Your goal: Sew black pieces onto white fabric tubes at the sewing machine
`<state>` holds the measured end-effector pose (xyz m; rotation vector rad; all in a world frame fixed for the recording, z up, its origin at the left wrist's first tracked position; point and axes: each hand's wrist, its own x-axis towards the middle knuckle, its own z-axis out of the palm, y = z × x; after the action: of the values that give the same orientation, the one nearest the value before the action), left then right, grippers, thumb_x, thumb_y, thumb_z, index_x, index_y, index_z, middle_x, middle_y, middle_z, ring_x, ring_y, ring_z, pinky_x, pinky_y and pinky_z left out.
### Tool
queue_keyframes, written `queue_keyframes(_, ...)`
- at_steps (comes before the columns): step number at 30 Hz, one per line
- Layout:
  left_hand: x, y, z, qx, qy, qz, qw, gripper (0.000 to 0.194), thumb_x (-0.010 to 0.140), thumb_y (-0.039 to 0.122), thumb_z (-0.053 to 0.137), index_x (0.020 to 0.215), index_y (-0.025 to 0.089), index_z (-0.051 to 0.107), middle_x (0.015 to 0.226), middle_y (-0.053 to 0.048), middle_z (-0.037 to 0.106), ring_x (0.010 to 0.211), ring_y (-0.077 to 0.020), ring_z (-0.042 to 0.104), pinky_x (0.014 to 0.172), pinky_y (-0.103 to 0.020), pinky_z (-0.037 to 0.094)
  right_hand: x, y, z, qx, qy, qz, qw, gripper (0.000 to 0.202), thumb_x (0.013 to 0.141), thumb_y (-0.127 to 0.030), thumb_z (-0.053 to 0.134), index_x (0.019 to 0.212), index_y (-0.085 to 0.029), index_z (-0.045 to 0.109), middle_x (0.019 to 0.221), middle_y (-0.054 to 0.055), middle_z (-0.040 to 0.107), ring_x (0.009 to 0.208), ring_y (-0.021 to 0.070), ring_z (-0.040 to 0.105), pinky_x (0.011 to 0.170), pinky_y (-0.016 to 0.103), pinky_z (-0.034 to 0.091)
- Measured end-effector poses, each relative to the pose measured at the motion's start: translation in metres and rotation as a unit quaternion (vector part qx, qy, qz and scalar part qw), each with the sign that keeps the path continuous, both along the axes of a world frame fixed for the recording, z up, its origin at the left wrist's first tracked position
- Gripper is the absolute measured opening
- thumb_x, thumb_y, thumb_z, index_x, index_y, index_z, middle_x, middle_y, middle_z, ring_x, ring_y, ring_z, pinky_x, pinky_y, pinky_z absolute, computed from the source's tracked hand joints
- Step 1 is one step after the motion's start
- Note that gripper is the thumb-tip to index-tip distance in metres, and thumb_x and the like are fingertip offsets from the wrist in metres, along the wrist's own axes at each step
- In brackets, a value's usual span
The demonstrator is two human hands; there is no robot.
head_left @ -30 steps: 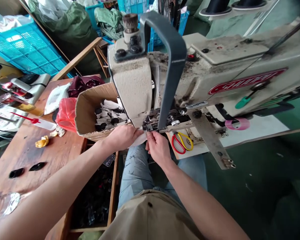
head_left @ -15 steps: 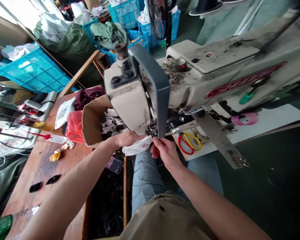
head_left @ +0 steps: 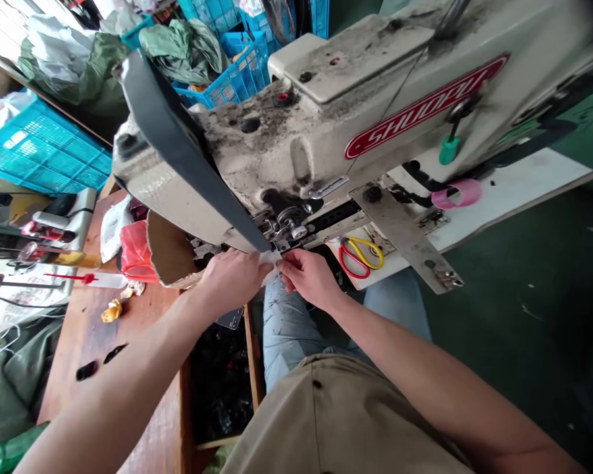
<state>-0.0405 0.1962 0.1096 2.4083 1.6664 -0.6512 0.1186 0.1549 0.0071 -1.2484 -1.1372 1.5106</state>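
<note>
Both hands meet at the sewing end of a cream industrial sewing machine (head_left: pixel 306 138). My left hand (head_left: pixel 234 275) is closed on a small piece of white fabric (head_left: pixel 270 258), most of which its fingers hide. On the other side, my right hand (head_left: pixel 306 275) pinches the fabric's edge between thumb and fingers. A grey guard bar (head_left: pixel 192 145) slants down the machine head and ends just above the fabric. The needle and presser foot cannot be made out there. Scissors with red and yellow handles (head_left: pixel 360 257) lie on the machine bed, right of my right hand.
A cardboard box (head_left: pixel 166 253) with scraps stands left of the machine head. The wooden table (head_left: pixel 151 322) holds a red plastic bag (head_left: pixel 137 250), orange peel (head_left: pixel 111 311) and black pieces. Below sits an open drawer of dark bits (head_left: pixel 222 375). Blue crates (head_left: pixel 44 151) stand behind.
The view has shifted and come nearer the machine. My left hand has turned knuckles-up and moved close to my right hand; the white fabric is now mostly covered.
</note>
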Motion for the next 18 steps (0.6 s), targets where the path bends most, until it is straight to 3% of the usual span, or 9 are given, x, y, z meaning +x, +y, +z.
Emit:
queue_keyframes(3, 0.0, -0.01, -0.011, 0.039, 0.005, -0.012, 0.999, 0.063, 0.102, 0.057, 0.028, 0.142, 0.013, 0.05, 0.094, -0.017, 0.076, 0.093, -0.0365, 0.074, 0.077, -0.041, 0.055, 0.002, 0.0, 0.002, 0.021, -0.035, 0.012, 0.999, 0.023, 0.093, -0.04, 0.061, 0.084, -0.019, 0.065, 0.061, -0.004, 0.064, 0.044, 0.0109, 0.061, 0.044, 0.02, 0.045)
queue_keyframes(8, -0.011, 0.002, -0.021, 0.023, -0.032, -0.063, 0.997, 0.055, 0.103, 0.054, 0.032, 0.132, 0.015, 0.058, 0.081, -0.012, 0.075, 0.086, -0.0331, 0.075, 0.074, -0.037, 0.055, 0.005, 0.0, 0.006, 0.042, -0.115, 0.029, 0.992, 0.023, 0.097, -0.034, 0.051, 0.083, -0.02, 0.063, 0.06, -0.004, 0.064, 0.043, 0.0103, 0.062, 0.048, 0.019, 0.045)
queue_keyframes(11, -0.012, 0.011, -0.019, 0.003, -0.065, -0.083, 0.994, 0.045, 0.103, 0.045, 0.037, 0.122, 0.015, 0.064, 0.092, -0.014, 0.075, 0.09, -0.0309, 0.074, 0.079, -0.037, 0.056, 0.003, -0.002, 0.011, 0.04, -0.151, 0.029, 0.987, 0.024, 0.098, -0.034, 0.049, 0.085, -0.02, 0.062, 0.058, -0.004, 0.063, 0.042, 0.0105, 0.061, 0.048, 0.02, 0.044)
queue_keyframes(14, -0.014, 0.02, -0.022, -0.028, -0.159, -0.117, 0.98, 0.037, 0.102, 0.033, 0.038, 0.115, 0.014, 0.068, 0.113, -0.015, 0.073, 0.104, -0.0277, 0.07, 0.094, -0.036, 0.053, -0.001, -0.003, 0.014, 0.028, -0.17, 0.01, 0.985, 0.027, 0.099, -0.037, 0.048, 0.083, -0.02, 0.062, 0.057, -0.003, 0.063, 0.042, 0.0113, 0.06, 0.047, 0.021, 0.044)
queue_keyframes(16, -0.018, 0.026, -0.026, -0.074, -0.222, -0.101, 0.967, 0.04, 0.103, 0.034, 0.035, 0.11, 0.014, 0.07, 0.112, -0.012, 0.074, 0.103, -0.0244, 0.069, 0.096, -0.033, 0.052, -0.005, -0.003, 0.014, 0.015, -0.163, -0.019, 0.986, 0.031, 0.098, -0.043, 0.05, 0.083, -0.019, 0.062, 0.057, -0.002, 0.063, 0.041, 0.012, 0.059, 0.045, 0.022, 0.044)
queue_keyframes(18, -0.023, 0.031, -0.03, -0.114, -0.252, -0.054, 0.96, 0.048, 0.104, 0.041, 0.032, 0.104, 0.014, 0.072, 0.1, -0.009, 0.076, 0.091, -0.0222, 0.071, 0.087, -0.03, 0.054, -0.009, -0.004, 0.011, 0.004, -0.129, -0.046, 0.991, 0.035, 0.096, -0.049, 0.051, 0.084, -0.019, 0.063, 0.058, -0.002, 0.063, 0.041, 0.0129, 0.059, 0.044, 0.023, 0.045)
